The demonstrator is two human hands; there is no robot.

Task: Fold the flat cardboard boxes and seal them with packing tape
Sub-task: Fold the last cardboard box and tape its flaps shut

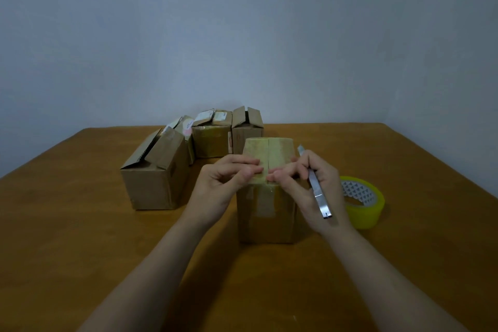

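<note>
Now the box (265,219) stands mid-counter (80,224), its tape strip (268,153) running straight toward the far edge. Both hands meet at its near end: left hand (223,180) fingers pinch the strip, right hand (310,183) grips a knife (319,197).

Illegibly small labels (204,117) on the rear boxes (211,143), tape roll (366,207) partly behind the right hand (310,186)

left hand (223,183) pinching taped box (265,221), right hand (300,194) gripping cutter (320,198)
</note>
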